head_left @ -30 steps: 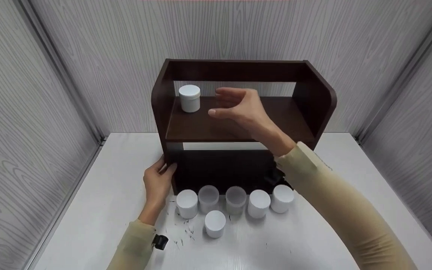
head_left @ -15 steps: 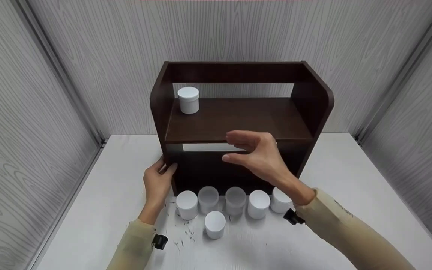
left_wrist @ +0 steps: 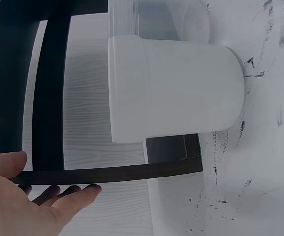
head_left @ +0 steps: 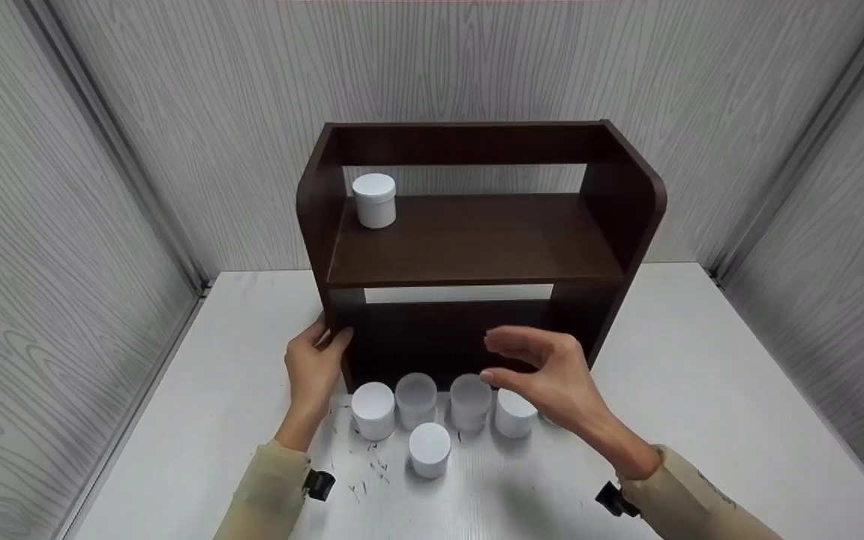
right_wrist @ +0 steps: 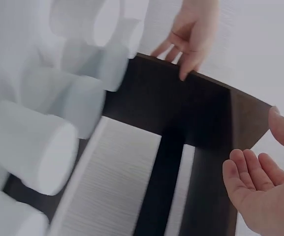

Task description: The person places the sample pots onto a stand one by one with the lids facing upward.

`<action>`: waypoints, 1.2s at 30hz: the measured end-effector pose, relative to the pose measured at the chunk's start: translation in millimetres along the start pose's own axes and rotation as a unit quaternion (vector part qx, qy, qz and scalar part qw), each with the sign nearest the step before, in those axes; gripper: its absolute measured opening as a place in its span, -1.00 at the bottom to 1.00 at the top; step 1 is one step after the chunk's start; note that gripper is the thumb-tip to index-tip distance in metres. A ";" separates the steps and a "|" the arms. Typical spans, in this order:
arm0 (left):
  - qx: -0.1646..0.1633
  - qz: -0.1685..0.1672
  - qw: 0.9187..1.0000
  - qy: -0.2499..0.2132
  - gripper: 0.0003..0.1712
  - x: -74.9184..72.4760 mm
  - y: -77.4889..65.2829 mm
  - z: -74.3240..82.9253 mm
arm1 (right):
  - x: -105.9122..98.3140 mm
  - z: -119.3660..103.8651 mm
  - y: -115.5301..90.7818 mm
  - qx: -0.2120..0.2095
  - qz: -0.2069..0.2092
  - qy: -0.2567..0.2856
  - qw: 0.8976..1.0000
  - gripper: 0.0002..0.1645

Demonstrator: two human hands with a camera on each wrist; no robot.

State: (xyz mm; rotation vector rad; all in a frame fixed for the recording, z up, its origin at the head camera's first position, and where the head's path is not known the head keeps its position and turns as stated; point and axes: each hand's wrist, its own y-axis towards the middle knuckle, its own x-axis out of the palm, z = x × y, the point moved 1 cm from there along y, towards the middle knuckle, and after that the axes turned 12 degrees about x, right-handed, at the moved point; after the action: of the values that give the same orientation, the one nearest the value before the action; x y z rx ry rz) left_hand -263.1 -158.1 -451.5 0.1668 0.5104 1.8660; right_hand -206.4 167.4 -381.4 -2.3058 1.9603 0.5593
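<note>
A dark brown two-tier shelf (head_left: pixel 477 240) stands on the table. My left hand (head_left: pixel 316 367) grips the edge of its left side panel, thumb on one face and fingers on the other, as the left wrist view shows. My right hand (head_left: pixel 552 375) hovers with bent, parted fingers above the right part of the jar row, holding nothing. On the upper tier, at the left, sits a white lidded jar (head_left: pixel 375 201). Along the shelf's front stand white jars (head_left: pixel 373 411) and two translucent ones (head_left: pixel 470 403); the rightmost jar is mostly hidden by my right hand.
Nearer to me, a single white jar (head_left: pixel 430 450) stands in front of the row. Dark scuff marks spot the white table (head_left: pixel 252 360) around it. Grey wood-patterned walls (head_left: pixel 469 60) close in the table at the back and both sides.
My right hand has come down and toward me from over the upper tier to the jar row, slightly rightward. My left hand has kept its grip on the side panel.
</note>
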 end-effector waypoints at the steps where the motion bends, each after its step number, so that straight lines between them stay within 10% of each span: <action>1: 0.000 0.001 1.000 0.001 -0.43 0.1 0.4 -0.2 | -1.0 4.6 -2.4 0.005 0.000 0.003 1.000 -0.47; 36: 0.002 -0.008 1.000 0.003 -0.43 0.7 -3.6 -2.3 | -61.2 101.6 -35.6 0.097 0.069 -0.036 0.992 -0.46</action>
State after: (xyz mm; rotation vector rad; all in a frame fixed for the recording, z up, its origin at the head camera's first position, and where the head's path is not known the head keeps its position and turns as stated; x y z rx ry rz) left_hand -261.1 -157.1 -455.2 0.1595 0.5176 1.8508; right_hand -203.1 260.1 -463.5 -2.0203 2.0512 0.4333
